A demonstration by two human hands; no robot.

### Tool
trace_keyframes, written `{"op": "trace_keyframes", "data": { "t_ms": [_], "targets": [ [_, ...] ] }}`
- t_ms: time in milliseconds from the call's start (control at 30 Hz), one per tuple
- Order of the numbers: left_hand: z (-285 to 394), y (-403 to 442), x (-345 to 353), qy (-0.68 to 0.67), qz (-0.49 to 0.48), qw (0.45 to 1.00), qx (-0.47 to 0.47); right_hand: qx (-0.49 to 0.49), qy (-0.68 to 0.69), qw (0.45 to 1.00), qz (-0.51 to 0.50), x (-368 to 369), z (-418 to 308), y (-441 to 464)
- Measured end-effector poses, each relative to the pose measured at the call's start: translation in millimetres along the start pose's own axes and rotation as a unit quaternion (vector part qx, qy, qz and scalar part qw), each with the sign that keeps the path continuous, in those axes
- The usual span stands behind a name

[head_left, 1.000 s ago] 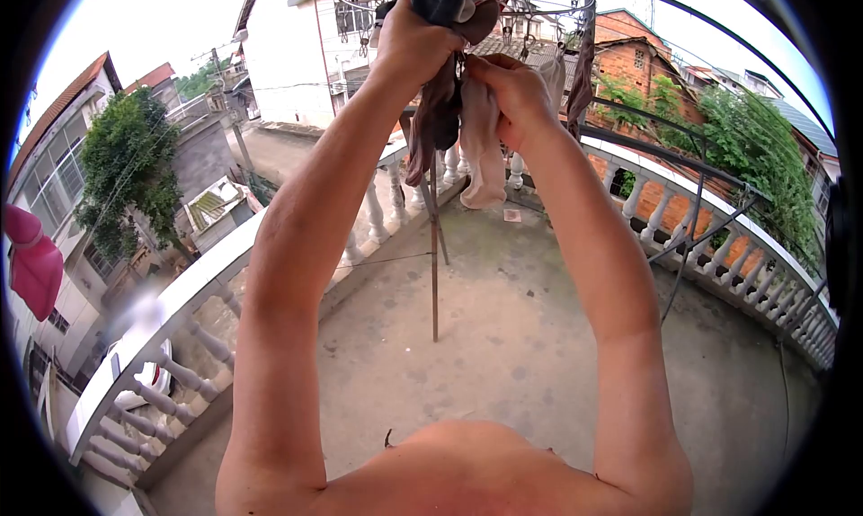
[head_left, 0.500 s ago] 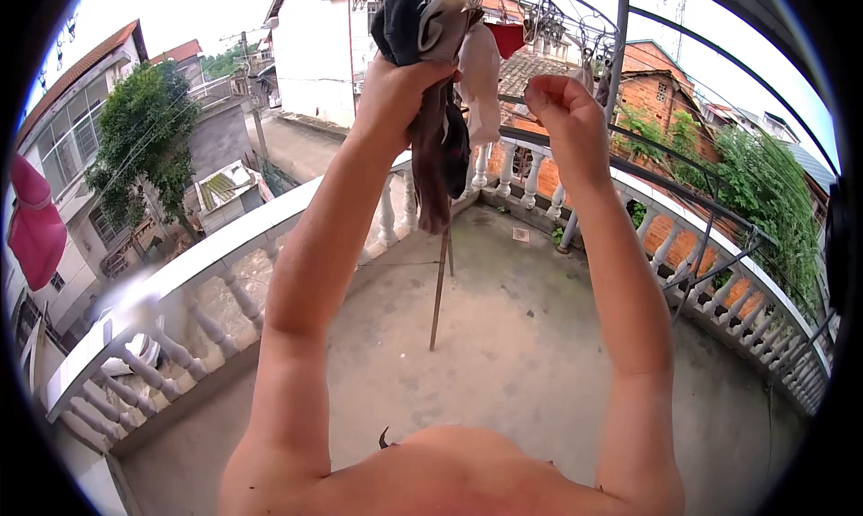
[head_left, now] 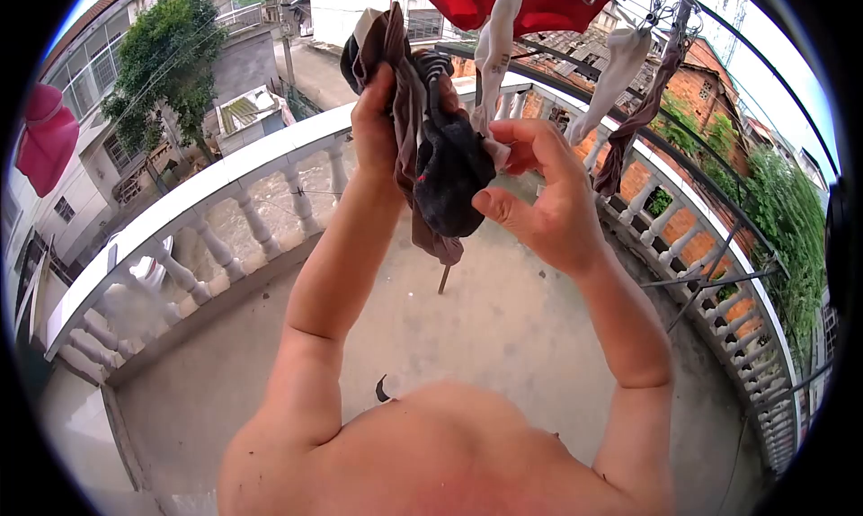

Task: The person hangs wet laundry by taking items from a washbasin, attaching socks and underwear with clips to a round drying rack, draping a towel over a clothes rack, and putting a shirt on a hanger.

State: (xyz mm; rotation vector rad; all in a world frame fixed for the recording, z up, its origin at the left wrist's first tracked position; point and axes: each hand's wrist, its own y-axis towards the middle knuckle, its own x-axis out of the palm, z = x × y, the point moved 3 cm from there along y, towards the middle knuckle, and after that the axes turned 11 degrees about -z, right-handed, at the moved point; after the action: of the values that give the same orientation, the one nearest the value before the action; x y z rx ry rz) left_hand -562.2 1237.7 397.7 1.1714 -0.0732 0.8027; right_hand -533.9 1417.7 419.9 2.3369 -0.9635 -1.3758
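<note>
My left hand [head_left: 376,125] is closed round a bunch of socks held up in front of me. In the bunch are a brown sock [head_left: 407,111] and a black sock [head_left: 454,179] that hangs lowest at its right side. My right hand [head_left: 548,188] is beside the black sock, thumb and fingers apart. Its fingertips are close to the lower end of a white sock [head_left: 496,53] hanging from above; whether they touch it I cannot tell. Farther right hang another white sock [head_left: 616,80] and a twisted brown sock [head_left: 643,111].
Metal clips [head_left: 663,13] hang at the upper right. Behind the socks is a red cloth [head_left: 530,4], and a pink garment [head_left: 47,138] hangs far left. A white balustrade [head_left: 225,206] edges the concrete floor [head_left: 431,336]. A thin pole [head_left: 444,280] stands below the bunch.
My left hand has lowered with the bunch, and the black sock now shows at its front. My right hand has come down and left toward the bunch, its fingers spreading.
</note>
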Motion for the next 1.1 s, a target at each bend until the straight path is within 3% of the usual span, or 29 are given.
{"op": "trace_keyframes", "data": {
  "t_ms": [67,133,233,300,400,433,467,500,533,567,633,667,700,767,833,900,967,1000,1033,1100],
  "targets": [
    [-5,-5,-3,-0.011,0.055,0.998,0.021,-0.112,-0.133,0.982,0.07,4,-7,-9],
    [-11,-12,-9,0.004,0.135,0.989,0.06,-0.129,-0.175,0.974,0.068,14,-15,-22],
    [-25,-25,-27,0.011,0.236,0.969,0.067,-0.138,-0.24,0.961,0.018,34,-13,-38],
    [-38,-36,-35,0.027,0.294,0.954,0.044,-0.155,-0.29,0.944,0.038,44,6,-46],
    [-47,-47,-29,0.021,0.347,0.938,0.009,-0.051,-0.15,0.978,0.137,45,55,-65],
    [-49,-47,-32,0.009,0.368,0.93,0.021,0.096,0.028,0.988,0.115,54,73,-75],
    [-52,-49,-31,0.026,0.368,0.929,0.026,0.177,0.209,0.96,0.058,68,94,-81],
    [-57,-53,-32,0.024,0.374,0.927,0.02,0.25,0.383,0.889,0.004,82,104,-85],
    [-61,-53,-34,0.018,0.381,0.924,0.01,0.266,0.456,0.849,-0.023,91,102,-86],
    [-65,-51,-37,0.013,0.384,0.923,0.003,0.267,0.457,0.848,-0.019,93,108,-88],
    [-73,-51,-45,0.007,0.385,0.923,0.016,0.258,0.451,0.848,-0.103,100,113,-87],
    [-75,-51,-52,-0.009,0.376,0.926,0.034,0.279,0.459,0.843,-0.026,96,114,-93],
    [-75,-50,-57,-0.026,0.366,0.929,0.054,0.276,0.458,0.845,-0.023,90,111,-95],
    [-73,-53,-73,-0.009,0.365,0.927,0.089,0.2,0.456,0.864,0.076,60,110,-103],
    [-76,-57,-79,0.024,0.381,0.92,0.086,0.193,0.404,0.887,0.117,33,104,-108],
    [-82,-67,-103,0.072,0.35,0.933,0.044,0.12,0.406,0.885,0.193,8,97,-114],
    [-92,-70,-91,0.068,0.357,0.931,0.039,0.113,0.398,0.881,0.229,-10,94,-125],
    [-97,-73,-83,0.071,0.316,0.946,0.005,0.106,0.388,0.88,0.252,-18,99,-133],
    [-104,-63,-62,0.091,0.396,0.914,0.013,0.097,0.386,0.877,0.27,-29,101,-138],
    [-112,-78,-75,0.105,0.369,0.922,-0.057,0.081,0.399,0.866,0.29,-59,100,-147]
  ]
}}
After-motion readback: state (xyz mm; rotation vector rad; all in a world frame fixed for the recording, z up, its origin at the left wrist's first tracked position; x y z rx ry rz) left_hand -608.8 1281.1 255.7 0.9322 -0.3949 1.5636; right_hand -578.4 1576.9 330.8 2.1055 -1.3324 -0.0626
